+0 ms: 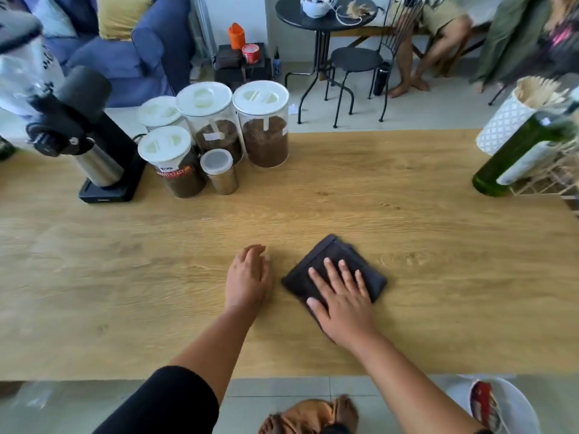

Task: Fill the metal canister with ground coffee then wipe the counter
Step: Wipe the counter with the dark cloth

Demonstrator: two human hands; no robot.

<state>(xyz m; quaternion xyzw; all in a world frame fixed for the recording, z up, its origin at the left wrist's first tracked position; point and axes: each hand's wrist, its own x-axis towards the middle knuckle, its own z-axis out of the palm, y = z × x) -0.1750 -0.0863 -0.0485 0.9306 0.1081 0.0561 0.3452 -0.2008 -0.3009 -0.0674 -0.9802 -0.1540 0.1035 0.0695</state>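
Note:
A folded dark cloth [326, 255] lies on the wooden counter [407, 233], near its front edge. My right hand [341, 296] presses flat on the cloth with fingers spread. My left hand [249, 277] rests on the bare counter just left of the cloth, fingers loosely curled, holding nothing. The small metal canister [221, 173] with a clear lid stands at the back left among the coffee jars. A second steel cup [98, 169] sits under the black grinder [81, 126].
Several clear jars [266, 130] with white lids hold ground coffee at the back left. A green bottle [513, 158], a wire rack and a white cup of sticks [513, 117] stand at the right edge. Beyond the counter are a sofa, a round table, chairs and seated people.

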